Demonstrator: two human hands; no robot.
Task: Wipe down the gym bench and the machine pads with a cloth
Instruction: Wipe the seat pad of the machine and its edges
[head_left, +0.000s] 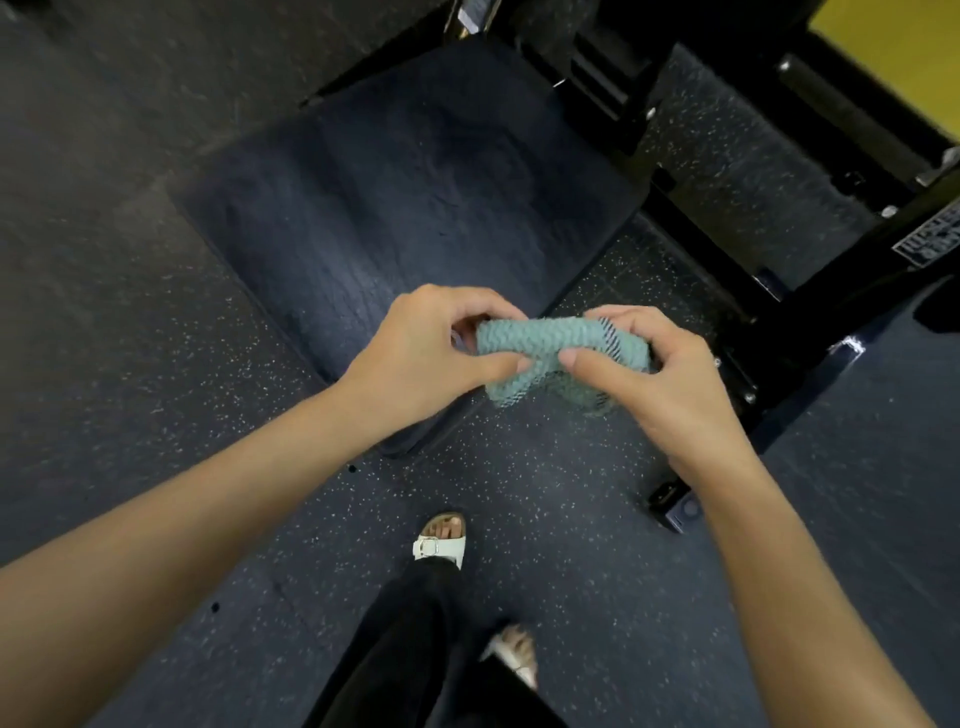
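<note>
While pinched at both ends by the curled left hand (428, 353) and right hand (657, 376), hangs as a bunched teal cloth (545, 340) over the near corner of the gym bench pad (405, 208). Touches nothing yet. Seems unstarted: bench and machine pads all left to wipe.

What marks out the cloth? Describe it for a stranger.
Find the dark blue bench pad mid-view; at its near corner the left hand and right hand grip the cloth between them. It is bunched, pale teal with a wavy ribbed weave, the only teal thing against dark pad, speckled floor and black frame.
</note>
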